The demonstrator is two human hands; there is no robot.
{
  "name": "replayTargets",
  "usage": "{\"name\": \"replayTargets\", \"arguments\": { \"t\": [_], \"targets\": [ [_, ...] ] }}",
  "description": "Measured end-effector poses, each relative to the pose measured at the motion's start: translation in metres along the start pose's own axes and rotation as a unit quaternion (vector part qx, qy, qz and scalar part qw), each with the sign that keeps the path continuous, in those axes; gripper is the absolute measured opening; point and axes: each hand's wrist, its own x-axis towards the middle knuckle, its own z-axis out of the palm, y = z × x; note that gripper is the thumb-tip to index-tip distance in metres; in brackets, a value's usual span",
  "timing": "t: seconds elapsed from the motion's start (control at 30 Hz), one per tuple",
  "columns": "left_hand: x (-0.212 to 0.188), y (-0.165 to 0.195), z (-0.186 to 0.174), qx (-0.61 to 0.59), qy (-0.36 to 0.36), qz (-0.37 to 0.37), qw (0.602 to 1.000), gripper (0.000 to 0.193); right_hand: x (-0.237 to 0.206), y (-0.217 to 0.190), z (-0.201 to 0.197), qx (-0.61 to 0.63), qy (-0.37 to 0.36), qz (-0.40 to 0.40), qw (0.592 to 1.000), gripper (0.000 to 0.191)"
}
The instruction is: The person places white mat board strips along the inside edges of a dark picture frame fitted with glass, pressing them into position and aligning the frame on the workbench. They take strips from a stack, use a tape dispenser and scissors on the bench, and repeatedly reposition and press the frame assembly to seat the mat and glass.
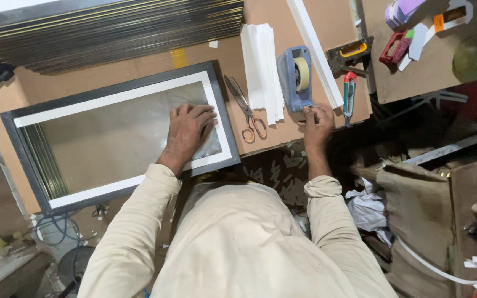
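Left hand lies flat, fingers spread, on the glass of the dark picture frame on the bench. Right hand pinches at the blue tape dispenser, beside the scissors. Advice: keep palm pressure even; draw tape straight.

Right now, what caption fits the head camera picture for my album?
Left hand flat on a framed glass, right hand at the tape dispenser, scissors between.

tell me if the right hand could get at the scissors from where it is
Probably yes. The right hand rests at the tape dispenser, and the scissors lie flat just to its left on the table, uncovered, with nothing between them.
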Motion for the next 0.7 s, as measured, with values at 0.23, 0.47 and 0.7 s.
{"name": "replayTargets", "arguments": {
  "t": [0.23,0.47,0.7],
  "targets": [
    [0.001,-0.025,0.008,0.011,0.036,0.000,0.999,0.014,0.002,-0.010,-0.009,-0.297,-0.082,-0.105,0.946,0.009],
    [0.002,-0.043,0.006,0.029,0.029,-0.077,0.996,0.037,0.000,-0.053,0.046,-0.260,-0.265,0.131,0.919,0.018],
    [0.014,-0.069,-0.009,0.057,0.014,-0.142,0.988,0.077,0.043,-0.080,0.165,-0.099,-0.349,0.034,0.931,0.015]
  ]
}}
